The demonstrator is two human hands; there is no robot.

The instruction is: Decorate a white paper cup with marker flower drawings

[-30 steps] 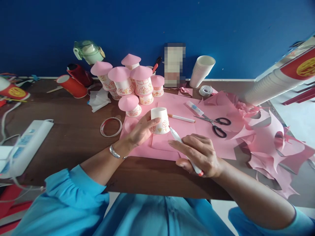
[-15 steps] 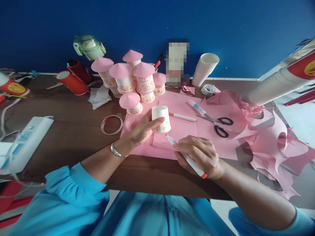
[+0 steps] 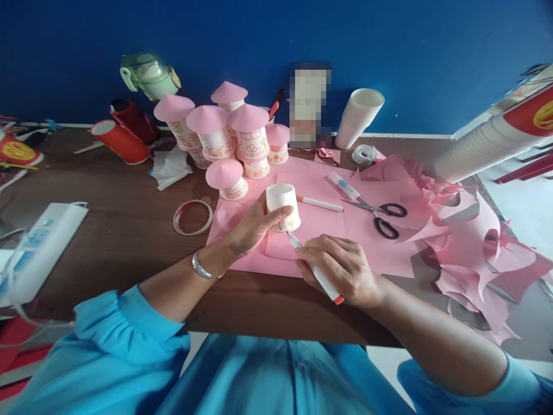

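Observation:
My left hand (image 3: 256, 226) grips a white paper cup (image 3: 280, 196) above the pink paper, thumb across its front. Red and orange flowers are drawn around the cup's lower part. My right hand (image 3: 339, 268) is closed on a white marker (image 3: 320, 279) with a red end, its tip at the cup's lower edge; whether it touches cannot be made out. Behind the cup, a second marker (image 3: 320, 204) lies on the pink paper (image 3: 380, 256). Left of that stand several decorated cups with pink cone roofs (image 3: 248, 117).
Black-handled scissors (image 3: 386, 220) and a glue stick (image 3: 344, 185) lie to the right, beside pink scraps (image 3: 470, 230). A tape ring (image 3: 192, 217) and a power strip (image 3: 43, 253) are on the left. Stacked cups (image 3: 359, 118) stand by the blue wall.
The marker's tip left the cup's right side, dropped below it, then came up to its lower edge. My left hand has turned the cup slightly, so different flowers face me.

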